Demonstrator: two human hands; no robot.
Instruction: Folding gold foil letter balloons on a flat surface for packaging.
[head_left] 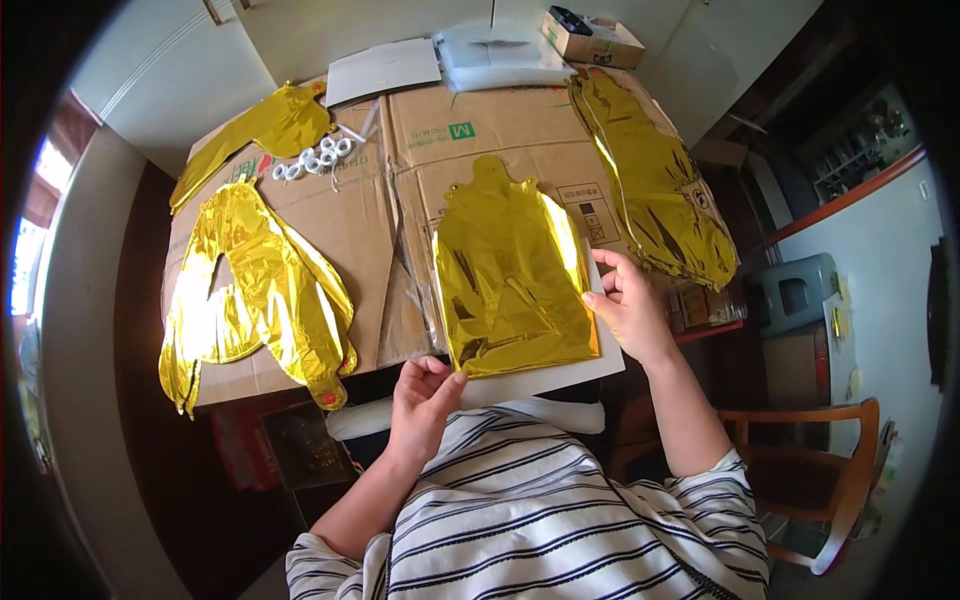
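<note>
A black-and-white striped top [560, 500] sits closest. Beyond it, a flat gold foil piece [510, 270] lies over a white board [598, 372] at the near edge of the cardboard-topped desk [330, 210]. The left grip [425, 405] pinches the foil's lower-left corner; the right grip [632, 305] pinches its right edge.

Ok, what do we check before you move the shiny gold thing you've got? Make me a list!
1. Left hand at the lower-left corner of the gold foil balloon: ok.
2. Right hand at its right edge, thumb on the foil: ok.
3. White board underneath, showing along the right and near edges: ok.
4. Foil perfectly smooth: not ok, creases show.
5. Small white rolls away from the balloon: ok.
6. Underside of the board clean: cannot tell, it's hidden.
</note>
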